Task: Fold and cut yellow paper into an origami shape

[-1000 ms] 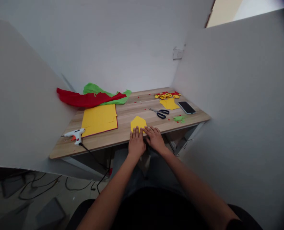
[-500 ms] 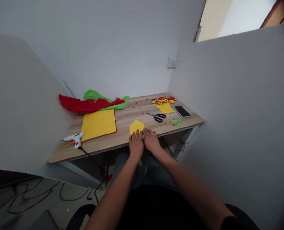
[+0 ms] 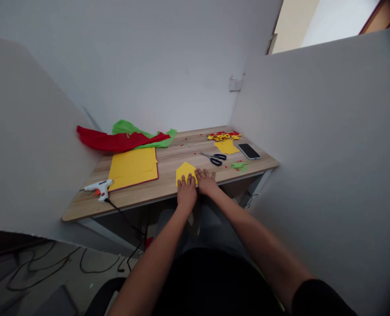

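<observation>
A small yellow sheet of paper (image 3: pixel 185 169) with a pointed far edge lies flat at the front edge of the desk. My left hand (image 3: pixel 186 193) rests on its near part with fingers stretched out over it. My right hand (image 3: pixel 206 181) lies flat beside it, fingertips touching the sheet's right edge and the desk. Beyond my right hand lie scissors (image 3: pixel 215 159) with dark handles, blades pointing left. Right of them is a small heap of green scraps (image 3: pixel 239 166).
On the left lie a large yellow sheet (image 3: pixel 132 166), red crepe paper (image 3: pixel 119 142), green crepe paper (image 3: pixel 125 127) and a white glue gun (image 3: pixel 103 188) with a cord. A phone (image 3: pixel 249 151), a yellow piece (image 3: pixel 227 146) and cut pieces (image 3: pixel 222 136) occupy the right. Partitions flank the desk (image 3: pixel 171 193).
My right hand has spread slightly, its fingers reaching a little past the sheet's right edge. My left hand stays on the paper. The view has shifted slightly.
</observation>
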Motion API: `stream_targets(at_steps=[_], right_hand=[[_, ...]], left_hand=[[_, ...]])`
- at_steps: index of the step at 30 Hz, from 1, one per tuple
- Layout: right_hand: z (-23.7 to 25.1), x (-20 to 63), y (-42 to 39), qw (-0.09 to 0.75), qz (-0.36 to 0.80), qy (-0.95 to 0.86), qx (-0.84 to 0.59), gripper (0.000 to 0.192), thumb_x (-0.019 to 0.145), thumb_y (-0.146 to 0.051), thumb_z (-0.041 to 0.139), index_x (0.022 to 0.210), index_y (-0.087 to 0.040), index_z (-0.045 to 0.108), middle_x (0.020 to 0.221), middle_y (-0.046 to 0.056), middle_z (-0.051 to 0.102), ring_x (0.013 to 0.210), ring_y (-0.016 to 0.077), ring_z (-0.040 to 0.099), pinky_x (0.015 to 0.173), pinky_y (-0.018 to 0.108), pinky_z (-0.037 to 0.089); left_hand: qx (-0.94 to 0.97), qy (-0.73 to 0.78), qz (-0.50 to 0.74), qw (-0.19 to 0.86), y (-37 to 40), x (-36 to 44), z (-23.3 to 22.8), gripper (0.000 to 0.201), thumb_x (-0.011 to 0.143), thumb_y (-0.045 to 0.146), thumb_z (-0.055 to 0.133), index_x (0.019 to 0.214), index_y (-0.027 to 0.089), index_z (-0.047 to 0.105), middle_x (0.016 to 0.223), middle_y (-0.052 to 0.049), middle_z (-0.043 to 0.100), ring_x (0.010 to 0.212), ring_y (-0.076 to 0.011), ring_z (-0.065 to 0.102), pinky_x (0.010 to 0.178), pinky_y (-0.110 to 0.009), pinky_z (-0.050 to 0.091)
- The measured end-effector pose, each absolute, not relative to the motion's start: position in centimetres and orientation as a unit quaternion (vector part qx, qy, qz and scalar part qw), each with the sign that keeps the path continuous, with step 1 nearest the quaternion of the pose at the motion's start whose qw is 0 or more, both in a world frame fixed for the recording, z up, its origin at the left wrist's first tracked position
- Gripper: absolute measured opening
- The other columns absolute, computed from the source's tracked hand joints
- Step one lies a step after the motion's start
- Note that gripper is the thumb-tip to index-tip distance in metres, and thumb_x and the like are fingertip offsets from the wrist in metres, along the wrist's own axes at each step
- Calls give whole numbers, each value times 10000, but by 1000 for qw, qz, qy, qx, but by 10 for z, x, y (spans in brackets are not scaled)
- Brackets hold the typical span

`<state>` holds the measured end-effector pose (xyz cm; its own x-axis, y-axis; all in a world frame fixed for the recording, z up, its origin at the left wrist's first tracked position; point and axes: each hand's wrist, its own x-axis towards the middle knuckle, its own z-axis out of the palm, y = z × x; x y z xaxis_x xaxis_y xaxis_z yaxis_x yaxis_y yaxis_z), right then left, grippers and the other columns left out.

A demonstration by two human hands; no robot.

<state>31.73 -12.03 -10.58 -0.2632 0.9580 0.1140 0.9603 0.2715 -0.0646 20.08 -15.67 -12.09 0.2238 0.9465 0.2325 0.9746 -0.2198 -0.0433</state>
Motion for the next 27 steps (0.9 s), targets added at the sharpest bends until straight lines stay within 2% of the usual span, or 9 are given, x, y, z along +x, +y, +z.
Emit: stream_targets(at_steps=[3, 6, 10, 14, 16, 18, 21, 24, 27], right_hand=[[-112, 323, -139, 66, -4, -806, -588, 538, 971, -291, 541, 1486, -219, 402, 1581, 124, 359, 1421, 334, 347, 1142, 602, 270], [-116, 326, -156, 63, 10, -810, -583, 651, 955, -200, 441, 1574, -197, 237, 1651, 96, 216, 1500, 313, 186, 1195, 567, 120], [-116, 320, -164, 52, 30, -803, -593, 723, 922, -180, 443, 1591, -166, 168, 1662, 109, 131, 1510, 343, 138, 1187, 587, 71], [-111, 312, -145, 22, 67, -796, -601, 826, 882, -274, 605, 1585, -173, 182, 1664, 150, 117, 1502, 408, 103, 1164, 655, 84], [-106, 313, -128, 12, 86, -800, -593, 813, 875, -361, 665, 1560, -196, 259, 1653, 151, 172, 1488, 409, 158, 1159, 660, 139], [-100, 318, -110, 17, 97, -809, -580, 646, 911, -398, 648, 1481, -216, 403, 1591, 133, 318, 1424, 375, 328, 1129, 639, 268], [-91, 331, -88, 42, 105, -824, -555, 413, 949, -358, 619, 1320, -191, 552, 1373, 108, 547, 1180, 280, 581, 971, 522, 497], [-87, 340, -77, 80, 108, -831, -540, 358, 953, -346, 617, 1267, -178, 581, 1275, 97, 604, 1063, 239, 634, 880, 451, 553], [-91, 340, -82, 115, 90, -827, -543, 335, 961, -346, 604, 1256, -188, 589, 1276, 96, 606, 1055, 230, 635, 880, 440, 554]], left_hand=[[-776, -618, -77, 104, -155, 201, -124, 520, 972, 142, 381, 1491, 157, 427, 1563, -130, 411, 1437, -364, 339, 1163, -537, 288], [-775, -614, -82, 125, -156, 202, -125, 452, 975, 242, 518, 1423, 198, 488, 1518, -136, 448, 1369, -335, 435, 1114, -561, 362], [-781, -601, -88, 145, -153, 201, -121, 397, 936, 353, 618, 1295, 190, 563, 1345, -110, 566, 1144, -264, 601, 946, -503, 521], [-801, -575, -86, 143, -140, 193, -114, 375, 939, 350, 614, 1271, 178, 574, 1288, -106, 597, 1082, -246, 627, 897, -467, 548], [-813, -559, -86, 139, -133, 186, -110, 380, 938, 352, 616, 1272, 176, 573, 1284, -106, 599, 1081, -247, 628, 895, -467, 548], [-824, -543, -84, 136, -128, 179, -107, 379, 939, 353, 615, 1271, 176, 573, 1284, -106, 599, 1080, -246, 628, 895, -467, 548], [-834, -530, -80, 134, -123, 171, -106, 373, 940, 353, 612, 1269, 179, 575, 1284, -105, 599, 1078, -244, 628, 894, -464, 549], [-834, -531, -73, 128, -120, 171, -108, 374, 940, 352, 613, 1268, 178, 575, 1281, -105, 600, 1075, -244, 629, 891, -463, 550], [-838, -529, -67, 116, -116, 172, -109, 377, 939, 352, 615, 1269, 176, 574, 1280, -105, 601, 1074, -244, 630, 890, -463, 550]])
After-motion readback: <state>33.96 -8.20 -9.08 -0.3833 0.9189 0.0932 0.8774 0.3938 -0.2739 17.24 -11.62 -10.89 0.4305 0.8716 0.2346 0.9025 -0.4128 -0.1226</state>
